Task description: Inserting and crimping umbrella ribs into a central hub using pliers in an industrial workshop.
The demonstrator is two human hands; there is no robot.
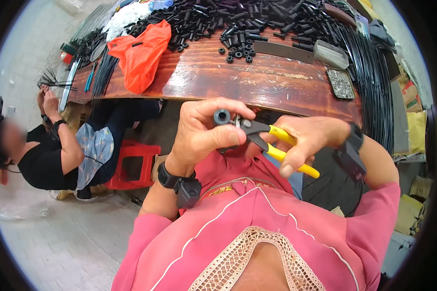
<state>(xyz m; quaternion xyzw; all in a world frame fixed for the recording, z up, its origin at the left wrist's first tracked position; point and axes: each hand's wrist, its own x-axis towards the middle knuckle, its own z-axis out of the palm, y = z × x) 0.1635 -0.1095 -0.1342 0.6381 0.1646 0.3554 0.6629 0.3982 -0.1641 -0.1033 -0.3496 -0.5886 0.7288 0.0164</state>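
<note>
Two hands, left hand (204, 133) gripping black tube (222, 117), right hand (308, 138) squeezing pliers (272, 140)

A worn wooden table (257, 77) is stretching across the workshop beyond the hands, black parts (238, 19) piling along its far edge. A red stool (131, 162) is standing to their left on a grey floor (58, 237).

Pink top with white piping and lace neckline, black wrist strap on each arm, bare hands
</note>
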